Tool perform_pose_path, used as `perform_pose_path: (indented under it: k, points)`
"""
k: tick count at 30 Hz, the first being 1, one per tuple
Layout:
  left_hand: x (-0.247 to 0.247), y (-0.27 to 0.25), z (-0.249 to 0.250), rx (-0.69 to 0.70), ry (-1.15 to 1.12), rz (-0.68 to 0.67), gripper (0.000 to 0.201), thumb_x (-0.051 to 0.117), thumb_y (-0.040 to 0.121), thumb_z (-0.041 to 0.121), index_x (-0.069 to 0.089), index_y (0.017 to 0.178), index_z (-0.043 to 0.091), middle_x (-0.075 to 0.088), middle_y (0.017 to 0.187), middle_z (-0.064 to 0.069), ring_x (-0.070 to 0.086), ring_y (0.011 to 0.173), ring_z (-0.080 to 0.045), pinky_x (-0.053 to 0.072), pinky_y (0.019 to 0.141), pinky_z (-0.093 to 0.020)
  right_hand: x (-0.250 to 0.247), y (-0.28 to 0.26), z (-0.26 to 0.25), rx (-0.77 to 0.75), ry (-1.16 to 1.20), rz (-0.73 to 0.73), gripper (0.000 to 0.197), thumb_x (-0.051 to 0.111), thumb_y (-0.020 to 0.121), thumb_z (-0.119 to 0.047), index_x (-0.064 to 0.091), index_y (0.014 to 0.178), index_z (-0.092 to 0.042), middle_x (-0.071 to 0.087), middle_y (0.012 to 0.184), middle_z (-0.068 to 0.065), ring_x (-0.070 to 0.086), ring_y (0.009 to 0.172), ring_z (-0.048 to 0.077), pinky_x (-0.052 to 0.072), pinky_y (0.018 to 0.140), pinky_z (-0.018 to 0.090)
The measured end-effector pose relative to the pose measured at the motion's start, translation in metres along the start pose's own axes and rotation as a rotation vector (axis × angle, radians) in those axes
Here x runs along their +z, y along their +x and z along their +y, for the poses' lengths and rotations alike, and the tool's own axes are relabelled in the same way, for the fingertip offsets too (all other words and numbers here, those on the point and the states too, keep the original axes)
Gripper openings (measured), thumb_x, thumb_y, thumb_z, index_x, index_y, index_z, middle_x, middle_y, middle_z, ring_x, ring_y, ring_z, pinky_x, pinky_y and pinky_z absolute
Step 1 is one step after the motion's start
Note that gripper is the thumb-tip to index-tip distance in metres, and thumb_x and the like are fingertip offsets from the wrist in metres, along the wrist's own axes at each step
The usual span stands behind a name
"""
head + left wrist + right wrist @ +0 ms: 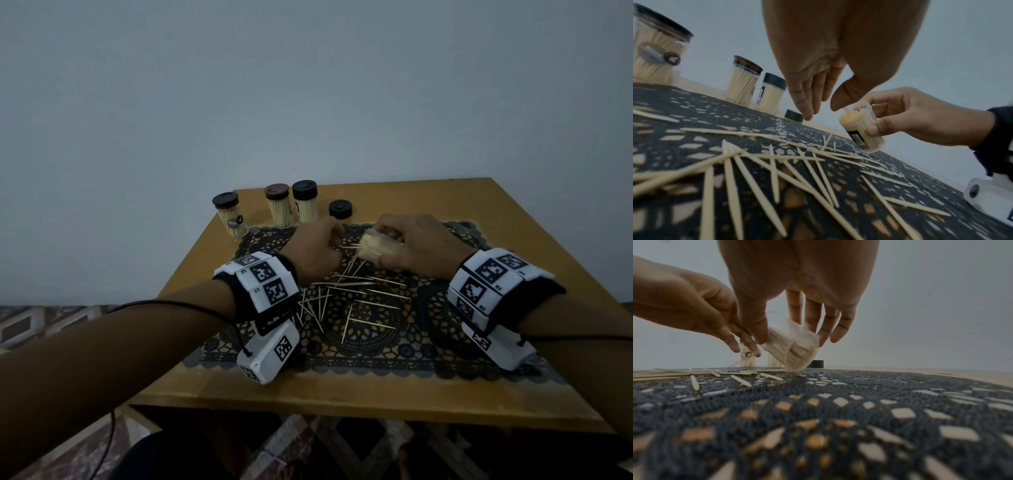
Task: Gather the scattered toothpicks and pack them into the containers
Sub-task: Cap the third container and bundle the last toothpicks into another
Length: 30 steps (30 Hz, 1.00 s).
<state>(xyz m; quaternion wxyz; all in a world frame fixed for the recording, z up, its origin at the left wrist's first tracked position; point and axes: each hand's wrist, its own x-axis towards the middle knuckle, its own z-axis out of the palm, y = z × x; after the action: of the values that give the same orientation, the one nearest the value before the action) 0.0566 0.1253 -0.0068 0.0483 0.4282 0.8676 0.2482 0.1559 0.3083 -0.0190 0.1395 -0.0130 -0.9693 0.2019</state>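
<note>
Over on the far left of the wooden table (479,212), three capped containers stand upright in a loose row, each packed with toothpicks: one with a black lid (230,214), one with a brown lid (280,209) and a second black-lidded one (305,204) just beside it. A loose black cap (340,209) lies flat on the table to their right. A dark lace placemat (394,346) covers most of the tabletop (the wood shows through its holes).

Moving right, the left hand (317,248) hovers above the mat with its fingers (807,97) extended downward and close together; the thumb reaches toward the mouth of the open container. A single toothpick (845,109) sticks up there beside the thumb tip, but whether the hand is pinching it is hard to tell.

Below and between the hands, scattered toothpicks (346,294) lie crisscrossed on the mat, some overlapping.

Next comes the open container (375,247), a clear tube nearly full of toothpicks, tilted with its mouth toward the left hand and its base close to the mat. The right hand (419,251) grips it, thumb on one side and fingers (812,319) curled round the other.

Both wrists wear white bands printed with black square markers.
</note>
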Motion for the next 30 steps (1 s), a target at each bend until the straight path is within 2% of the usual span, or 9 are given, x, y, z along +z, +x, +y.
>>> perform_pose_path:
  k: [4,7,9,11,15,21,23,25,30]
  points:
    - [0.002,-0.007,0.012,-0.059,0.017,-0.303,0.070,0.050,0.092,0.008,0.011,0.151,0.004,0.053,0.127,-0.017,0.054,0.101,-0.022,0.047,0.090,-0.037,0.001,0.000,-0.001,-0.015,0.023,0.013,0.042,0.081,0.074,-0.033,0.065,0.109,-0.016,0.069,0.098,0.003,0.063,0.082,0.021,0.053,0.071,0.037]
    - [0.011,-0.009,0.024,-0.068,-0.015,-0.403,0.072,0.042,0.096,0.006,-0.006,0.150,0.001,0.049,0.110,-0.014,0.047,0.086,-0.020,0.039,0.071,-0.027,0.003,0.000,0.000,-0.044,0.068,0.023,0.037,0.082,0.073,-0.029,0.067,0.104,-0.017,0.069,0.091,0.000,0.064,0.078,0.018,0.055,0.069,0.040]
    - [0.015,-0.010,0.028,-0.072,-0.069,-0.401,0.071,0.041,0.096,0.004,-0.005,0.150,0.004,0.046,0.094,-0.006,0.046,0.089,-0.021,0.035,0.059,-0.024,0.004,-0.001,0.000,-0.065,0.074,0.029,0.035,0.083,0.073,-0.026,0.067,0.102,-0.017,0.069,0.089,-0.001,0.065,0.077,0.017,0.055,0.069,0.042]
    - [0.014,-0.011,0.027,-0.072,-0.139,-0.352,0.074,0.046,0.093,0.002,0.001,0.151,0.008,0.050,0.108,-0.010,0.050,0.096,-0.025,0.041,0.067,-0.026,0.003,-0.001,0.000,-0.061,0.067,0.031,0.037,0.083,0.072,-0.027,0.067,0.104,-0.017,0.069,0.092,0.001,0.064,0.079,0.019,0.054,0.069,0.041]
    - [0.007,-0.014,0.015,-0.005,-0.167,-0.118,0.047,0.053,0.084,-0.003,0.040,0.128,0.010,0.050,0.114,-0.012,0.048,0.079,-0.017,0.038,0.060,-0.022,0.000,-0.001,-0.002,-0.046,0.034,0.014,0.044,0.084,0.071,-0.032,0.065,0.108,-0.017,0.068,0.096,0.002,0.062,0.082,0.019,0.050,0.069,0.032]
    - [0.004,-0.014,0.013,0.145,-0.095,-0.203,0.057,0.054,0.082,-0.005,0.050,0.133,0.021,0.049,0.112,-0.007,0.044,0.061,-0.008,0.037,0.055,-0.015,-0.001,-0.003,-0.005,-0.067,0.070,-0.015,0.041,0.084,0.069,-0.031,0.067,0.106,-0.022,0.068,0.094,-0.003,0.063,0.082,0.016,0.053,0.071,0.036]
    - [0.002,-0.009,0.011,0.160,-0.096,-0.219,0.053,0.052,0.079,-0.006,0.055,0.123,0.023,0.059,0.107,-0.018,0.050,0.058,-0.024,0.042,0.053,-0.027,-0.001,-0.004,-0.005,-0.063,0.067,-0.018,0.041,0.084,0.069,-0.031,0.067,0.106,-0.024,0.068,0.095,-0.003,0.063,0.083,0.015,0.054,0.071,0.035]
    - [0.000,-0.007,0.010,0.189,-0.152,-0.221,0.047,0.050,0.076,-0.005,0.058,0.111,0.026,0.063,0.104,-0.023,0.058,0.070,-0.036,0.050,0.058,-0.039,-0.001,-0.004,-0.006,-0.055,0.065,-0.016,0.043,0.084,0.069,-0.031,0.067,0.108,-0.023,0.068,0.096,-0.002,0.063,0.084,0.017,0.053,0.071,0.033]
    - [-0.008,0.001,0.002,0.052,-0.269,-0.133,0.042,0.049,0.080,-0.013,0.057,0.117,0.006,0.061,0.114,-0.014,0.058,0.105,-0.028,0.053,0.085,-0.045,-0.002,-0.004,-0.005,-0.040,0.068,0.008,0.044,0.083,0.071,-0.030,0.067,0.111,-0.019,0.068,0.097,0.001,0.062,0.084,0.018,0.050,0.071,0.033]
